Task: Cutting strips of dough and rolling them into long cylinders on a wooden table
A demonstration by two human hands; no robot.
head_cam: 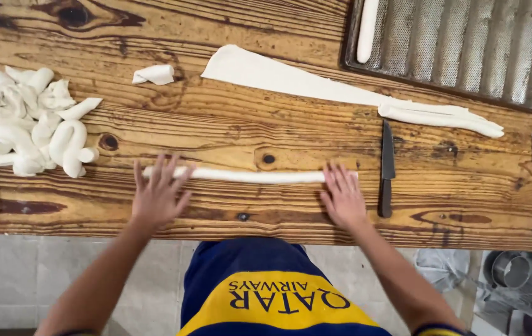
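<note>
The dough rope (250, 177) is long, thin and white, and lies flat and straight across the wooden table (216, 124). The left hand (157, 193) rests flat on one end with its fingers spread wide. The right hand (342, 196) rests flat on the other end, fingers close together. Neither hand pinches it. Just past the right hand lies a dark knife (387, 168). Farther from the hands are a flat dough strip (291, 78), a heap of dough pieces (26, 121) and a metal baking tray (465, 43). The floor below is pale tile.
</note>
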